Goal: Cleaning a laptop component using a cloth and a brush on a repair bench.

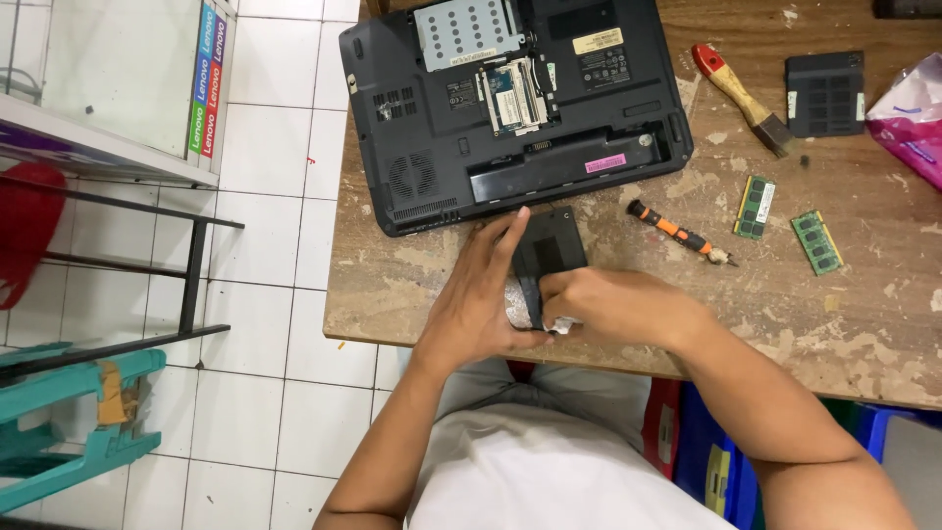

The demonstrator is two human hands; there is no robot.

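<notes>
While both hands meet at the near edge of the worn wooden bench [785, 324], they clamp together on a black flat cover panel [549, 250] with silvery foil [518, 302] on its underside. Left hand [481, 299] grips the panel's left side, fingers stretched along it; right hand [613, 306] pinches its lower right edge. Just beyond lies an overturned black laptop [510, 108], its compartments uncovered. To the right rest an orange-handled screwdriver [679, 232], two green memory modules [756, 207], a wooden-handled brush [741, 96] and another black cover [824, 92].
</notes>
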